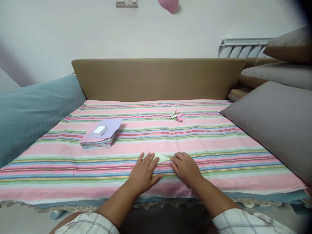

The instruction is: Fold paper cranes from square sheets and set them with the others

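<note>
A pale green folded piece of paper [162, 158] lies on the striped cloth, narrowing to a point at its right end. My left hand [142, 174] rests flat over its left part with fingers spread, hiding that end. At the pointed right tip, the bent fingers of my right hand [186, 167] are closed on the paper. Farther back lie small folded paper shapes [177, 116], some pink and some pale green.
A stack of coloured paper [114, 126] sits to the left with a white charger [100, 130] on top. Grey cushions [273, 123] border the right side and a blue cushion [41, 110] the left. A tan backrest [156, 79] stands behind the striped cloth [209, 143].
</note>
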A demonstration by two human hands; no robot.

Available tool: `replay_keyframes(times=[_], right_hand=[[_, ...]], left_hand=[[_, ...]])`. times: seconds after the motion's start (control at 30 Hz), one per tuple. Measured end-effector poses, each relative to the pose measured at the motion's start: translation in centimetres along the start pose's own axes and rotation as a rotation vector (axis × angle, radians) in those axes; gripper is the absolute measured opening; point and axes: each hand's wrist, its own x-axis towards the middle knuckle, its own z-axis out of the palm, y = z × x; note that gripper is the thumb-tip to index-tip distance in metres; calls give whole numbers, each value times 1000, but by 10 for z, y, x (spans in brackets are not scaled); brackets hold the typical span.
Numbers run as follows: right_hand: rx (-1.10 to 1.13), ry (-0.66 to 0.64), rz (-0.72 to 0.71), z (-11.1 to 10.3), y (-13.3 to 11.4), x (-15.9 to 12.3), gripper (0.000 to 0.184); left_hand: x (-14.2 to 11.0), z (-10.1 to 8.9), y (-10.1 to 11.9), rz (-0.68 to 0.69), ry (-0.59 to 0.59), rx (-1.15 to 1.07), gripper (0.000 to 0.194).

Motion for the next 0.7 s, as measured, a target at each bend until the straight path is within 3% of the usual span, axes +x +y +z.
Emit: replay_keyframes(times=[0.17, 0.37, 0.7], right_hand=[[37, 77, 50, -1, -4, -3, 24], [45, 115, -193, 14, -20, -8, 40], [-5, 27, -2, 4, -12, -12, 28]], left_hand=[[0, -4, -1, 32, -29, 11, 47], [-2, -2, -1, 56, 14, 17, 49], [-1, -4, -1, 46, -8, 12, 49]])
